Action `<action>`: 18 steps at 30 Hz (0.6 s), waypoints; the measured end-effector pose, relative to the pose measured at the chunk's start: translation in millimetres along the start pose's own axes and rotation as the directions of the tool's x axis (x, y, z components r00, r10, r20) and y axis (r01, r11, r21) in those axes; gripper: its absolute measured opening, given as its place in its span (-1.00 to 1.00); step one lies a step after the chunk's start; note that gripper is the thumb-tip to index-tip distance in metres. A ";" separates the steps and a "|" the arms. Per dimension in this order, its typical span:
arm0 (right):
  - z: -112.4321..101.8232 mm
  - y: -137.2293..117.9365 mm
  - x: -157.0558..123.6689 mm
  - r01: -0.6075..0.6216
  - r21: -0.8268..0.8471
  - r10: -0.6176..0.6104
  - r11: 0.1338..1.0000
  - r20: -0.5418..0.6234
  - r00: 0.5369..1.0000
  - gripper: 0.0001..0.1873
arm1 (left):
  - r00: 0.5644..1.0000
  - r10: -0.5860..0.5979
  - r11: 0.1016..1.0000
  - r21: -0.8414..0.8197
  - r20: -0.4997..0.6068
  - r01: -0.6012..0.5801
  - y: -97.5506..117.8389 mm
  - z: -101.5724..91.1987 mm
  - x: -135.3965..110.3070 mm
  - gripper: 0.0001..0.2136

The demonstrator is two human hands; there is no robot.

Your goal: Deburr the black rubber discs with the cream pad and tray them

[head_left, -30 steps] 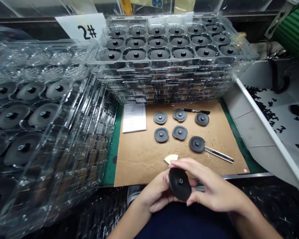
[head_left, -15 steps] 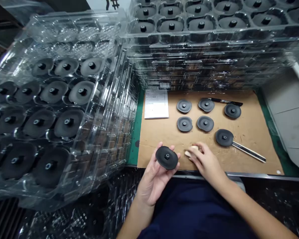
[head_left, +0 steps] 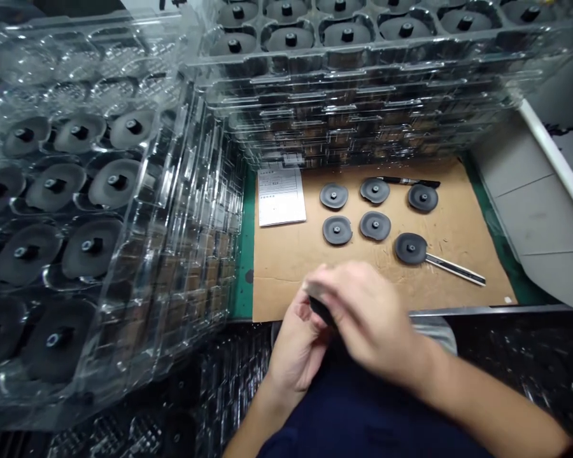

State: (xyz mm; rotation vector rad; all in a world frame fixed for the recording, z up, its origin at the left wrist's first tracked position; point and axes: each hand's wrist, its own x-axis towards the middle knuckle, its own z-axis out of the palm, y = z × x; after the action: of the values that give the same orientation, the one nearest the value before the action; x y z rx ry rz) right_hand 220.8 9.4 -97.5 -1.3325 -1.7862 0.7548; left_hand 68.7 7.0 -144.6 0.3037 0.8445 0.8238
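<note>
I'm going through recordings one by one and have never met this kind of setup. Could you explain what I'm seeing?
There's no machine here: a person works with two bare hands. The view comes from one camera worn on the head, looking forward and down.

The left hand holds a dark disc. The right hand is over it, too blurred to tell its exact grip.

On the cardboard lie six more discs, a paper, a pen and a slim tool. One stack of clear trays stands at the left, another stack at the back.
</note>
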 end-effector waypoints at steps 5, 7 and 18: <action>-6.1 -12.5 2.2 -0.075 0.070 0.054 0.995 0.255 0.966 -0.76 | 0.999 0.013 1.000 0.008 -0.030 -0.013 -2.6 13.2 -1.1 -0.46; -8.6 -8.7 2.7 -0.014 0.031 0.010 0.999 0.120 0.993 -0.74 | 1.000 0.022 0.999 0.024 -0.022 -0.022 -2.8 19.6 -1.2 -0.48; -42.3 7.8 -23.1 0.015 -0.145 -0.017 0.989 -0.011 1.000 -0.70 | 0.992 -0.123 0.989 0.085 0.007 0.122 -7.7 43.6 -2.0 -0.40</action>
State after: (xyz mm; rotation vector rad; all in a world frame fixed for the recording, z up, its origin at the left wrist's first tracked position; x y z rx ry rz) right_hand 264.3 -10.1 -86.8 -1.4119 -1.8695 0.6158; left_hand 105.1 3.6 -119.5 0.3279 0.8790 0.6726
